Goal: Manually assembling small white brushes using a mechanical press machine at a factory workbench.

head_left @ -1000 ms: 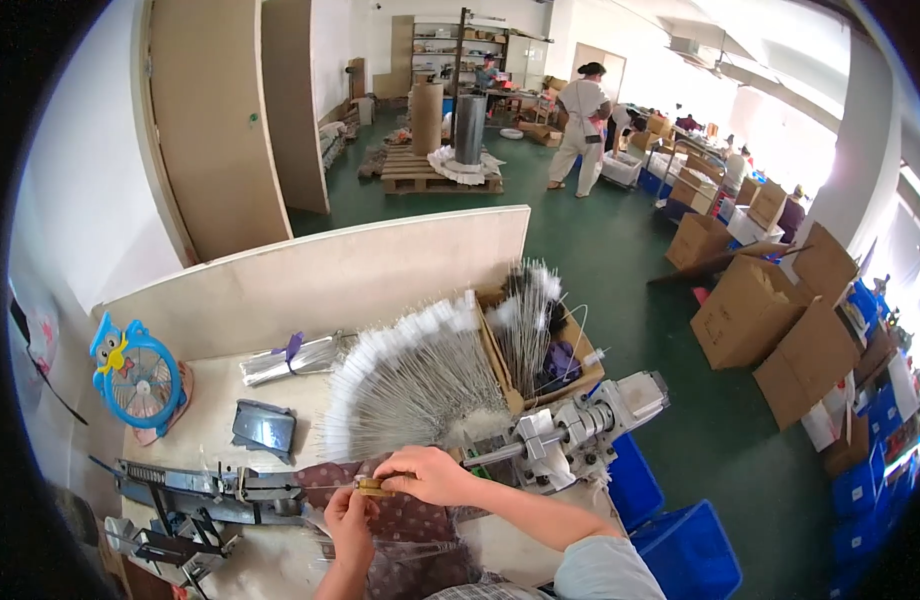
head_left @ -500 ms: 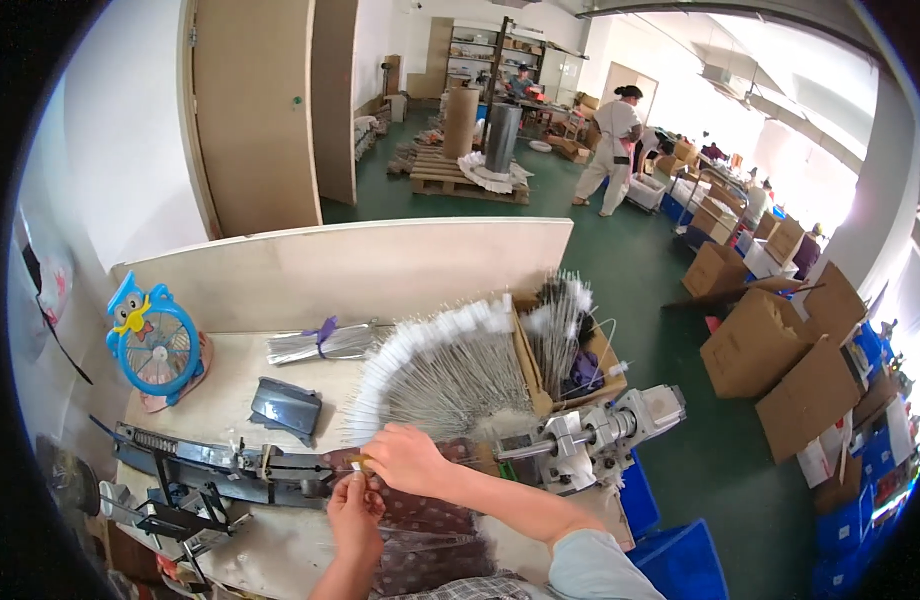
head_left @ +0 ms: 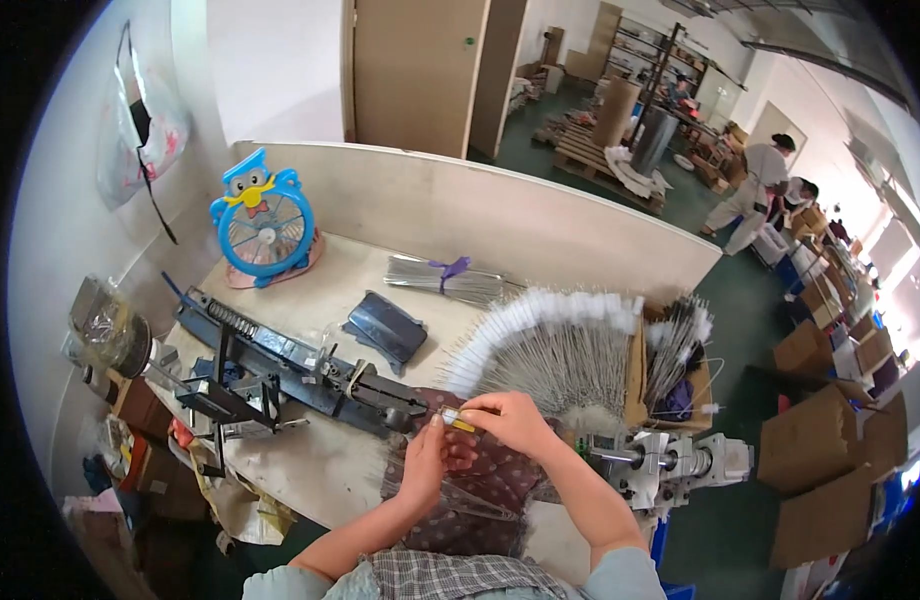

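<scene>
My left hand (head_left: 427,465) and my right hand (head_left: 513,424) meet over a brown dotted cloth (head_left: 470,500). Pinched between their fingertips is a small white-and-yellow piece (head_left: 458,419), too small to make out its kind. The left thumb points up against its white end, while the right thumb and forefinger close on it from the right. Just left of the fingers ends a long dark metal bench fixture (head_left: 310,370) with a spring and clamps. Beyond the hands, thin wire-stemmed brushes (head_left: 555,345) with white tips lie fanned out.
A cardboard box (head_left: 635,385) of more brushes stands right of the fan, behind a metal spindle machine (head_left: 680,462). Farther back are a purple-tied wire bundle (head_left: 445,278), a dark curved cover (head_left: 385,328) and a blue cartoon fan (head_left: 267,225). A low board (head_left: 520,195) edges the table; people work beyond.
My view has swung left and down, so the bench sits farther right in the picture. Both hands still pinch the small piece together, and its yellow part now shows more clearly.
</scene>
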The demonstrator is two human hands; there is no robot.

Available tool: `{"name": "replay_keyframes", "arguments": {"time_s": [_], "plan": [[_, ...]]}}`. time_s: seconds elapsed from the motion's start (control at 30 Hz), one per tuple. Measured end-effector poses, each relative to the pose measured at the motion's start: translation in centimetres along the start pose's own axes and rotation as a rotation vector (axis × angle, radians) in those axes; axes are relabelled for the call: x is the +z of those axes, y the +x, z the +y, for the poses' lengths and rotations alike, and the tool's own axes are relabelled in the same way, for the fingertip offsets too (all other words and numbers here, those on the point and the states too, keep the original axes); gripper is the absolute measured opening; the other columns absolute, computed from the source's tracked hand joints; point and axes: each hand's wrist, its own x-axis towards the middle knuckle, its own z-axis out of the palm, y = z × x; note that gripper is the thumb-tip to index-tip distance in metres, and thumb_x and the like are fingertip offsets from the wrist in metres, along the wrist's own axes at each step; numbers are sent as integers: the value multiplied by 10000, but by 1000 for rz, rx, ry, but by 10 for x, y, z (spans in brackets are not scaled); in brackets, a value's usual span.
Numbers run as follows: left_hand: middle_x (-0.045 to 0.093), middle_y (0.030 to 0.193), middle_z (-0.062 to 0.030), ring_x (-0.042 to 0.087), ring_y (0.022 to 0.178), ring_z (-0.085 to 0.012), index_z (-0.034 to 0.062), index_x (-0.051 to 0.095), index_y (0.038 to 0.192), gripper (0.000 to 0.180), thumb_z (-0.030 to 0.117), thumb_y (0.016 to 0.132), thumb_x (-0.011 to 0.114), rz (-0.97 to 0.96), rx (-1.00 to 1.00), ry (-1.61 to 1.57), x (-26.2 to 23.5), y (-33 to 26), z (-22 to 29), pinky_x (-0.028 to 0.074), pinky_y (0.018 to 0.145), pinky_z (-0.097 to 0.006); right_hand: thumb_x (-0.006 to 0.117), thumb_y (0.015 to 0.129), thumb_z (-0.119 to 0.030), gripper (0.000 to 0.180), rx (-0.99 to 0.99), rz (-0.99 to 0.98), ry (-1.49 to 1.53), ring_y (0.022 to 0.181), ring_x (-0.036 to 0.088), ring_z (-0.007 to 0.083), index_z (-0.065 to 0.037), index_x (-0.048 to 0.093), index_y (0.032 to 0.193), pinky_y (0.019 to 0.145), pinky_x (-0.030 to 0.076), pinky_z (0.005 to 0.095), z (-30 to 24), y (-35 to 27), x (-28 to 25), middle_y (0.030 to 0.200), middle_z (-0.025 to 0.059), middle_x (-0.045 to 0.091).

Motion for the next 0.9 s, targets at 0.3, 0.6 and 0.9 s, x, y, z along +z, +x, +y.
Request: {"name": "replay_keyframes", "arguments": {"time_s": [0.3, 0.6, 0.9], "plan": [[615, 981, -70, 587, 899, -170, 42, 538, 1076, 402, 389, 970, 365, 84, 59, -325, 3, 4, -10, 429, 851, -319, 712, 693, -230, 329, -494, 417, -570, 881, 573, 249, -58, 660, 969, 750, 465, 366, -24, -23, 33, 884, 51, 628], [601, 977, -48, 588, 921, -158, 54, 545, 1004, 183, 211, 932, 487, 46, 87, -353, 4, 4, -16, 462, 805, -319, 711, 692, -184, 249, -567, 500, -667, 874, 565, 202, -148, 695, 939, 749, 444, 345, -17, -27, 27, 905, 0, 619], [606, 938, -72, 609, 835, -165, 7, 549, 961, 116, 98, 889, 540, 46, 136, -372, 5, 4, -16, 483, 763, -309, 706, 714, -179, 196, -554, 425, -632, 874, 577, 215, -151, 701, 908, 752, 452, 345, -7, -32, 15, 897, 7, 629]]}}
